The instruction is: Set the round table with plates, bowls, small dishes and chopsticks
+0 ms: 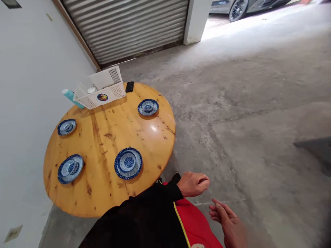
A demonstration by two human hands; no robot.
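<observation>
My left hand is in front of my body, just off the near right edge of the table. Its fingers are curled into a loose fist, with nothing visible in it. Lower and to the right, my right hand hangs over the floor, fingers partly stretched and holding nothing. Nearest to my left hand on the table is a blue-and-white plate with a bowl on it. Similar settings stand around the rim: one plate and bowl at the far right, another at the far left, another at the near left.
The round wooden table stands by a white wall. On its far side are a white plastic basket, a turquoise bottle and a black phone. Behind is a roller shutter. Concrete floor stretches right, towards a parked car.
</observation>
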